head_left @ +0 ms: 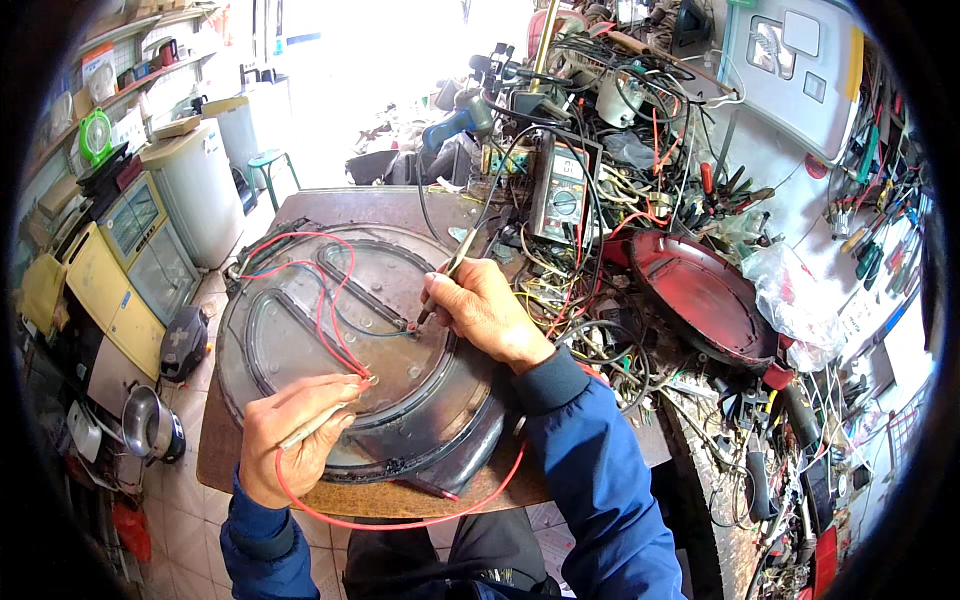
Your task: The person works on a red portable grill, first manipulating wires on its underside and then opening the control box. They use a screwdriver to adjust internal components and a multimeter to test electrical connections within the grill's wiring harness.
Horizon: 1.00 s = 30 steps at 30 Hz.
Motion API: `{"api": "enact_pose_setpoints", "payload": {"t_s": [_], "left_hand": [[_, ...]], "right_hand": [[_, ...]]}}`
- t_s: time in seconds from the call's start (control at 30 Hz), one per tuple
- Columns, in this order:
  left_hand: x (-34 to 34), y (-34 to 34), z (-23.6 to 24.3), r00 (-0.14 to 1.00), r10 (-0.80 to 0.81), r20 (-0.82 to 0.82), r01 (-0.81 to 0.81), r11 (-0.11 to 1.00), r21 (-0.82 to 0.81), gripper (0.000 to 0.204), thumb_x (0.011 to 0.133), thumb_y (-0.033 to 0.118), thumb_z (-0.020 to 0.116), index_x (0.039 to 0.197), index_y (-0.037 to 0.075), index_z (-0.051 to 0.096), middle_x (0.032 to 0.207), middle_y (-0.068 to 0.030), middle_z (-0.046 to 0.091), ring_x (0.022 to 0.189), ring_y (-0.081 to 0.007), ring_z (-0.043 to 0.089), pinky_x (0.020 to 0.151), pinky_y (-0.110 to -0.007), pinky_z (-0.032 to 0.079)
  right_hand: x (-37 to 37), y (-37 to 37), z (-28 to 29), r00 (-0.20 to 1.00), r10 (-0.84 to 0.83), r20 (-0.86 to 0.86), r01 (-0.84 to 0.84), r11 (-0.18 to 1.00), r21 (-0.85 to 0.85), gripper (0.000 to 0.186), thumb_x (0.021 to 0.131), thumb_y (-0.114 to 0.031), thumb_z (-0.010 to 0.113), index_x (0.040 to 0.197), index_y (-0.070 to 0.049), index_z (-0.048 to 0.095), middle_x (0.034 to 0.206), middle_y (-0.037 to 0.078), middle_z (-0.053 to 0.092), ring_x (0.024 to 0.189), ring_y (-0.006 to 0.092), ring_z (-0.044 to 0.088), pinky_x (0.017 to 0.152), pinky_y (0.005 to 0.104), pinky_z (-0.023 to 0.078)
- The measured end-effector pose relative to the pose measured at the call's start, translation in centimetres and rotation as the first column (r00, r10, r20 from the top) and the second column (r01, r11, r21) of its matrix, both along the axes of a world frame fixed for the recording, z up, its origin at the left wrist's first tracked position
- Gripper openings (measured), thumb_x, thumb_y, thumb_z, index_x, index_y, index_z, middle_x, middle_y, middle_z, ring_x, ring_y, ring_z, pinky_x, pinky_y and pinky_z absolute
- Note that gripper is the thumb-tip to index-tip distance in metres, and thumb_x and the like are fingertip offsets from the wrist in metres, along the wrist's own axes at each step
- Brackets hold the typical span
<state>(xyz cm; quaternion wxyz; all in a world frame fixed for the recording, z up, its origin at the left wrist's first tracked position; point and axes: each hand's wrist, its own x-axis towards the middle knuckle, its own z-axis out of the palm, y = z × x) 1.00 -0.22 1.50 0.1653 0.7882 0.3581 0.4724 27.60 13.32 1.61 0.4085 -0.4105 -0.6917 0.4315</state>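
In the frame's centre we have the round metal plate [388, 352], probably heavy and stiff, best lifted by its rim [385, 468]. Our right hand [490, 312] pinches a slim probe [463, 250]; our left hand [288, 432] grips a pale probe [312, 427].

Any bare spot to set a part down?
Two: the wooden table's far-left strip, between the round metal plate and the table's far edge; and floor tiles between table and steel pot. Crowded: the plate, with left hand and right hand over it; the right side, with tangled cables, multimeter, red pan.
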Motion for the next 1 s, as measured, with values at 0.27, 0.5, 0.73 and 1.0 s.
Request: {"api": "enact_pose_setpoints", "payload": {"t_s": [0.27,0.5,0.73,1.0], "left_hand": [[0.07,-0.1,0.23,1.0,0.011,-0.016,-0.011,1.0,-0.004,0.023,0.094,0.004,0.075,0.116,-0.004,0.075,0.116,-0.0204,0.079,0.106,-0.0345,0.078,0.091,-0.038,0.062],[0.01,-0.13,0.21,1.0,0.002,-0.008,-0.002,1.0,-0.02,0.022,0.097,0.005,0.074,0.117,-0.004,0.075,0.116,-0.0213,0.079,0.106,-0.034,0.078,0.092,-0.038,0.062],[0.2,-0.03,0.5,1.0,-0.004,-0.025,0.004,1.0,0.007,0.022,0.096,0.004,0.075,0.117,-0.004,0.075,0.117,-0.0216,0.079,0.106,-0.0336,0.078,0.092,-0.038,0.062],[-0.26,-0.07,0.13,0.999,0.009,-0.043,-0.008,1.0,0.028,0.028,0.092,-0.003,0.075,0.119,-0.003,0.076,0.118,-0.0195,0.079,0.108,-0.0324,0.078,0.093,-0.036,0.061]], "right_hand": [[0.13,0.11,-0.02,0.996,-0.034,0.078,0.034,0.999,0.002,0.033,0.109,-0.03,0.062,0.096,-0.001,0.072,0.075,0.0,0.065,0.062,0.0066,0.057,0.053,0.0247,0.045],[0.05,0.05,0.07,0.994,-0.043,0.098,0.043,0.999,0.004,0.034,0.109,-0.031,0.061,0.095,-0.001,0.072,0.074,0.001,0.065,0.06,0.0072,0.056,0.053,0.025,0.045],[0.26,0.19,-0.12,0.995,-0.049,0.081,0.047,0.998,0.035,0.035,0.109,-0.031,0.062,0.096,0.0,0.072,0.074,0.002,0.066,0.06,0.008,0.056,0.053,0.026,0.045],[-0.29,0.0,-0.18,0.998,-0.065,0.025,0.063,0.997,0.044,0.034,0.107,-0.028,0.064,0.094,0.002,0.072,0.074,0.004,0.068,0.066,0.0117,0.061,0.058,0.0314,0.049]]}}
